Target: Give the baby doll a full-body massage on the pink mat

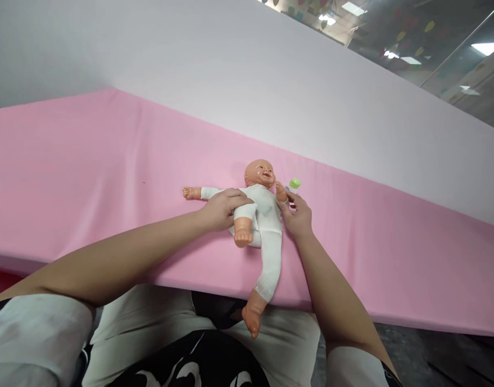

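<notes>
Far left: pink padded surface [69, 161], running the full width, a pale wall [214, 70] behind it. Doll's bare hand [191, 193] at the end of an outstretched arm, resting on the pink. Person's left hand [224, 208] next, fingers curled over and grasping the doll's bent leg, the foot [243, 237] showing below. Doll [267, 207] itself at centre, on its back in a white cloth body, head toward the wall; its other leg runs down over the near edge, bare foot [253, 314] above the person's lap. Right hand [298, 216] at the doll's raised forearm, fingers bent; contact partly hidden, cannot tell if clasped or only touching. Small green-topped item [295, 183] just beyond those fingers. Upper right: glass panel [412, 37] with ceiling lights showing
</notes>
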A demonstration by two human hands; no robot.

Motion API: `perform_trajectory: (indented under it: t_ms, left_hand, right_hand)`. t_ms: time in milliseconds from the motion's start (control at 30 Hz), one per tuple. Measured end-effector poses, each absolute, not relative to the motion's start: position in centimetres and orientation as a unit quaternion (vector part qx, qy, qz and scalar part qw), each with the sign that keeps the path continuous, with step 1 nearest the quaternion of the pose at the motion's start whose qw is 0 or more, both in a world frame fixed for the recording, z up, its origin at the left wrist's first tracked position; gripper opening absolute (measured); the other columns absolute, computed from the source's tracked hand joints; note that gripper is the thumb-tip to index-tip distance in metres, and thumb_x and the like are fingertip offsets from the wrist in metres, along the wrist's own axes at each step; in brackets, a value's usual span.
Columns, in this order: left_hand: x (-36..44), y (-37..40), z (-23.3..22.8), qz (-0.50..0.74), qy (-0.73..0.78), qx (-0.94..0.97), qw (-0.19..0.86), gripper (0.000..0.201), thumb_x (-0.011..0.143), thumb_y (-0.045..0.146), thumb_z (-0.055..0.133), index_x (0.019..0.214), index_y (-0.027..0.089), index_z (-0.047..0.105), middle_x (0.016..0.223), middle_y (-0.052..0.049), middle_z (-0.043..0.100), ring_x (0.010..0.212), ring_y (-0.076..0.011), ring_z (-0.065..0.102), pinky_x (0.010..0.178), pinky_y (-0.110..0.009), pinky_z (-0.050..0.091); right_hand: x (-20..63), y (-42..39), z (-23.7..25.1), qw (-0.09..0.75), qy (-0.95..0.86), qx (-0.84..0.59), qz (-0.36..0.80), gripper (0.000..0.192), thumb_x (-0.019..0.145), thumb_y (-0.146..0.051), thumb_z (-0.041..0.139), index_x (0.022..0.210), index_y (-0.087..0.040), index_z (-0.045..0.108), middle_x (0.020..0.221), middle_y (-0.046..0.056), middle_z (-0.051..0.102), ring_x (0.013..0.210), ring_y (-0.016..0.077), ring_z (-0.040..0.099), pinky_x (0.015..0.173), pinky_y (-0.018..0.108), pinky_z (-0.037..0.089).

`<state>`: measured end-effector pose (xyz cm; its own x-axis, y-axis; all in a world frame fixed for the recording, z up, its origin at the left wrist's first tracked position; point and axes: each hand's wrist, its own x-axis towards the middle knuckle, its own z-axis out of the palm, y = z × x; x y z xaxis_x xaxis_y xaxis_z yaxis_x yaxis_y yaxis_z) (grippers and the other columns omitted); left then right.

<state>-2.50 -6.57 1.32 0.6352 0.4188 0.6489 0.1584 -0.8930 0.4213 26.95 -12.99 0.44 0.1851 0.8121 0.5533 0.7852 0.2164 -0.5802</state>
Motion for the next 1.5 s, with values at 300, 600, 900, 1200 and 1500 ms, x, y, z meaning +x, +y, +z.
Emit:
perform_trajectory:
  t_ms: [300,600,900,1200,1500]
  left_hand:
    - [-2.6,-9.9,2.7,0.406,-0.019,0.888,0.214,0.035,0.088,0.021,0.073,0.122,0.028,0.077,0.105,-0.008,0.073,0.093,-0.0204,0.072,0.081,-0.033,0.06]
    - [-2.7,-9.3,2.0,0.402,0.008,0.873,0.274,0.033,0.091,0.025,0.07,0.122,0.027,0.079,0.108,-0.009,0.074,0.095,-0.0201,0.073,0.083,-0.031,0.06]
    - [-1.9,-6.1,0.6,0.381,0.294,0.793,0.374,0.036,0.074,0.024,0.062,0.103,0.021,0.083,0.104,-0.006,0.068,0.097,-0.0212,0.07,0.085,-0.032,0.061]
    - [-1.7,-5.5,0.2,0.38,0.298,0.808,0.338,0.03,0.074,0.022,0.06,0.092,0.019,0.083,0.098,-0.005,0.067,0.093,-0.0209,0.069,0.089,-0.036,0.06]
    - [-3.0,-8.7,2.9,0.361,0.136,0.836,0.39,0.025,0.083,0.033,0.08,0.106,0.025,0.087,0.087,-0.002,0.055,0.073,-0.011,0.058,0.066,-0.024,0.051]
  right_hand:
    - [33.9,-12.5,-0.4,0.547,-0.413,-0.709,0.167,0.067,0.09,-0.048,0.068,0.147,-0.018,0.05,0.13,0.017,0.073,0.106,0.026,0.076,0.095,0.044,0.062]
    - [33.8,-12.8,0.0,0.466,-0.41,-0.775,0.118,0.082,0.083,-0.051,0.078,0.15,-0.018,0.045,0.117,0.013,0.079,0.108,0.0291,0.076,0.104,0.048,0.057]
    - [26.9,-12.9,1.0,0.37,-0.686,-0.622,-0.071,0.052,0.099,-0.032,0.054,0.15,-0.022,0.058,0.132,0.013,0.074,0.109,0.0295,0.07,0.102,0.052,0.055]
    - [25.7,-13.1,0.6,0.243,-0.783,-0.555,-0.142,0.05,0.099,-0.018,0.054,0.146,-0.029,0.065,0.148,0.008,0.066,0.129,0.0324,0.057,0.117,0.056,0.045]
    - [29.5,-13.3,1.1,0.454,-0.602,-0.657,0.015,0.063,0.098,-0.045,0.06,0.156,-0.026,0.046,0.13,0.012,0.074,0.099,0.0252,0.073,0.09,0.044,0.062]
